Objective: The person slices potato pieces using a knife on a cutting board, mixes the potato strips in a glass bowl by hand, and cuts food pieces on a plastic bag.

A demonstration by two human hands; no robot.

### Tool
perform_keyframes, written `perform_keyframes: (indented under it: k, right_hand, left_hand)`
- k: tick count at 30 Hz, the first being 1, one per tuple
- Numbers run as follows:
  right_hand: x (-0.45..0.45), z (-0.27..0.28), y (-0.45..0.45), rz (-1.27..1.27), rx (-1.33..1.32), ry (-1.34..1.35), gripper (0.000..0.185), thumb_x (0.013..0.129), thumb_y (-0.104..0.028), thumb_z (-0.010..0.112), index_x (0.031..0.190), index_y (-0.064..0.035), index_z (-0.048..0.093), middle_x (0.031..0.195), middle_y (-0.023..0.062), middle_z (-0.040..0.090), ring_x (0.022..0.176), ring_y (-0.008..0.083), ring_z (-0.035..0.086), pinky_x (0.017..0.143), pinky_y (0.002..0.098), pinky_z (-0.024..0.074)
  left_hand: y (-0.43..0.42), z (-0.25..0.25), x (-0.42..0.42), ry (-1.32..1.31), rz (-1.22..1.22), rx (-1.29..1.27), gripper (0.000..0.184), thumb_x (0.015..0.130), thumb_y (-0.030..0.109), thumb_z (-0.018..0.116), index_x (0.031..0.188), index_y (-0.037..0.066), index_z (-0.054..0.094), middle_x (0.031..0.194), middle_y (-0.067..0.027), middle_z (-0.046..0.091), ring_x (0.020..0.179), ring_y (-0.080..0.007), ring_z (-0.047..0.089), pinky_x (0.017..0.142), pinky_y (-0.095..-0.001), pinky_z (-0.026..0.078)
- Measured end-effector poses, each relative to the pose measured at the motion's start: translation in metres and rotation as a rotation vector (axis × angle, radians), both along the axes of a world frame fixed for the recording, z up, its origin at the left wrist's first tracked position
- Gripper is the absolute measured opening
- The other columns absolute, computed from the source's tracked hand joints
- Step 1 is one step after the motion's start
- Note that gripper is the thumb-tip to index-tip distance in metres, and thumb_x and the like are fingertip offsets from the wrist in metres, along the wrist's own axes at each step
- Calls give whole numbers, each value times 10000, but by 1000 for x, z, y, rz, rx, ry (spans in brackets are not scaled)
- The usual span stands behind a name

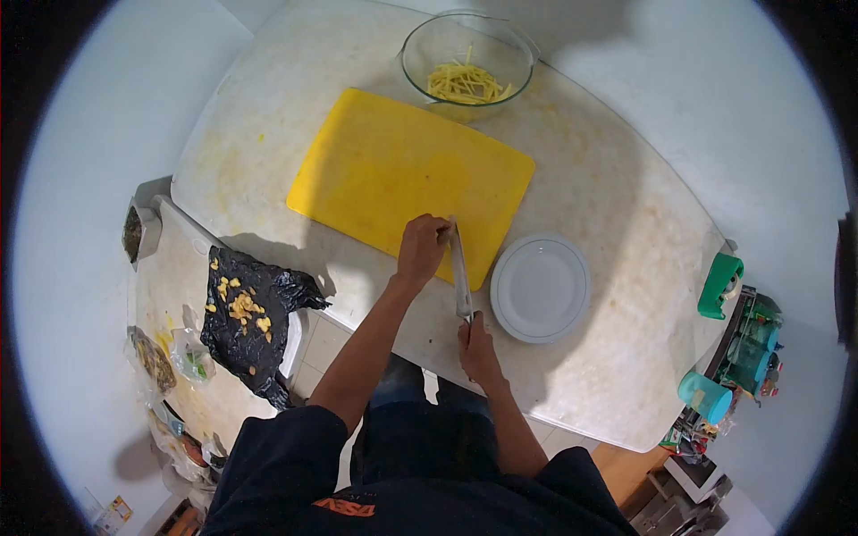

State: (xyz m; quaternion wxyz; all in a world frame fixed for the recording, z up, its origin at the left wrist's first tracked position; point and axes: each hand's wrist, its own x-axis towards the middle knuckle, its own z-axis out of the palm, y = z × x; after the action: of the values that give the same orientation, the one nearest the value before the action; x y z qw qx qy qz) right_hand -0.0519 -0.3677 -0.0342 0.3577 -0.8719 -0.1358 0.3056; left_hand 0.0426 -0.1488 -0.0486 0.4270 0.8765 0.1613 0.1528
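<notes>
**Knife held between 2 hands, over the near right corner of the cutting board**

Subject: 1 knife (461,270). Blade lies over the near right part of the yellow cutting board (393,161), tip pointing away from the body, handle end past the board's near edge. Whether the blade rests on the board or is lifted off it: cannot tell.

Right hand (481,348): closed around the handle. Left hand (424,250): fingers curled, thumb and fingertips at the tip end of the blade. Pinching it or only touching: cannot tell at this size.

Handling (judged): blade likely stiff, thin and light enough for 1 hand, with most control coming from the handle. Metal may turn slippery if wet. Best hold is a full grip on the handle; a 2nd hand near the tip should press the flat sides and keep off the edge. Which side is sharp does not show clearly.

Surroundings: white plate (541,290) just right of the board, on the table (617,357). Glass bowl (429,58) beyond the board's far edge, with pale yellow strips (466,87) in it. Black plastic (234,344) at left, bearing yellowish scraps (243,307).
</notes>
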Motion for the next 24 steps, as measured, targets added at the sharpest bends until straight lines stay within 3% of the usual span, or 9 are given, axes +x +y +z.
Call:
perform_keyframes:
  k: [3, 6, 12, 15, 20, 24]
  right_hand:
    - [17, 18, 2, -163, 79, 412, 367, 1040, -246, 432, 1233, 66, 416, 879, 371, 602, 727, 489, 631, 615, 542, 487]
    - [11, 8, -1, -50, 36, 16, 335, 1042, -257, 427, 1235, 14, 385, 801, 325, 622, 705, 525, 611, 606, 565, 482]
    - [9, 35, 18, -8, -298, 176, 384, 1041, -271, 412, 1284, 14, 328, 889, 367, 633, 848, 565, 606, 707, 634, 466]
    - [3, 37, 14, 0, -324, 146, 377, 1041, -275, 408, 1271, 10, 318, 845, 372, 627, 791, 564, 609, 665, 630, 471]
    - [-15, 58, -15, 35, -335, 136, 389, 1042, -269, 407, 1297, 12, 324, 806, 372, 623, 769, 554, 623, 661, 617, 505]
    - [-27, 57, -37, 53, -287, 137, 380, 1042, -275, 423, 1296, -5, 339, 765, 357, 617, 739, 550, 619, 653, 617, 504]
  left_hand:
    - [-5, 7, -23, 80, 0, 192, 93, 828, 70, 717, 913, 35, 732, 851, -111, 627, 818, -294, 617, 760, -380, 515]
    - [-13, 10, -35, 172, -7, 93, 109, 802, 59, 727, 910, 60, 740, 896, -94, 635, 881, -282, 609, 795, -368, 507]
    - [-18, 11, -34, 115, 21, 299, 105, 802, 114, 697, 897, 85, 730, 884, -83, 621, 878, -264, 601, 774, -369, 508]
    - [-19, -6, -34, 68, 52, 338, 116, 773, 119, 698, 888, 109, 703, 857, -68, 602, 875, -254, 591, 742, -363, 501]
    - [-22, -42, -36, 101, 95, 172, 131, 772, 86, 729, 894, 112, 688, 848, -66, 599, 863, -249, 586, 728, -363, 496]
    - [-17, 10, -36, 107, 30, 172, 119, 830, 103, 726, 943, 74, 703, 895, -78, 627, 876, -258, 588, 774, -364, 504]
